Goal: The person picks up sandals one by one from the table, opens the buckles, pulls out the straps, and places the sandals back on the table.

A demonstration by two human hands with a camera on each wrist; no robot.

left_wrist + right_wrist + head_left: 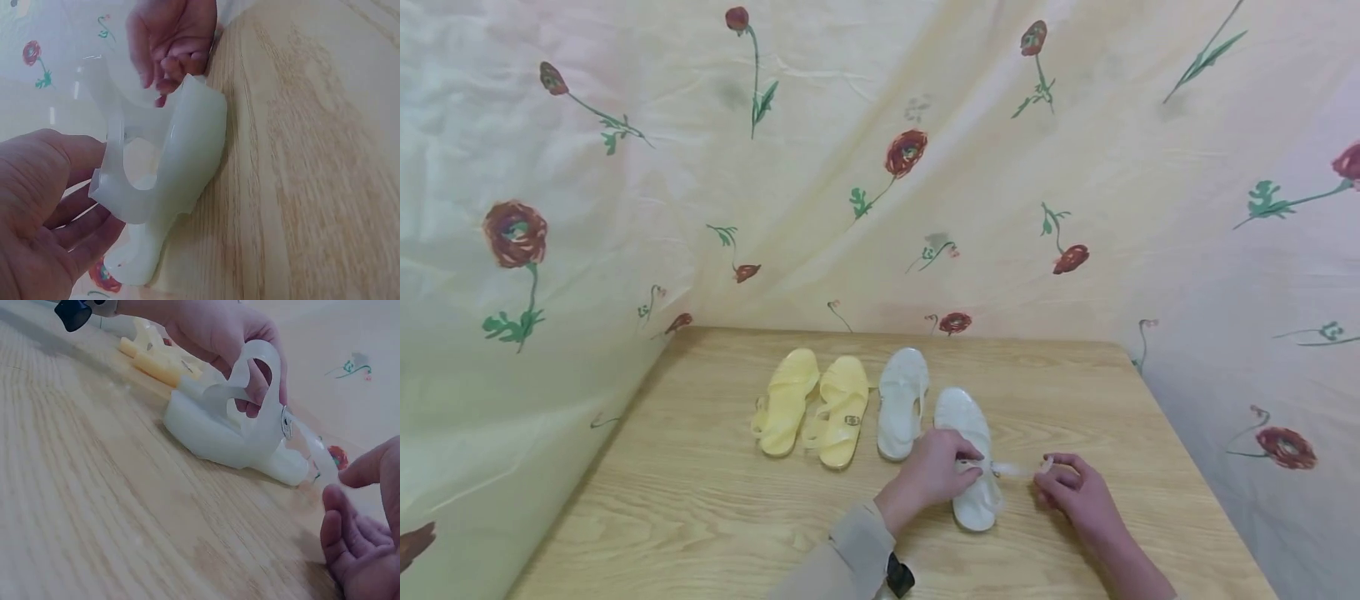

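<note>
A white jelly sandal [976, 510] rests sole-down on the wooden table, toe pointing away. My left hand [934, 468] holds it from the left side, thumb and fingers at its upper straps [265, 362]. On the sandal's right side, a small metal buckle [287, 423] has a translucent ankle strap [314, 447] running through or past it; I cannot tell which. The strap stretches out to the right, where my right hand [1078, 492] pinches its end between thumb and fingers. In the left wrist view, the left fingers [94, 228] lie beside the sandal's heel end.
Another white sandal [901, 408] lies just left of the held one. Farther left is a pair of yellow sandals, one [790, 404] beside the other [842, 417]. A flower-printed cloth [880, 275] hangs behind the table [700, 492] and along both sides.
</note>
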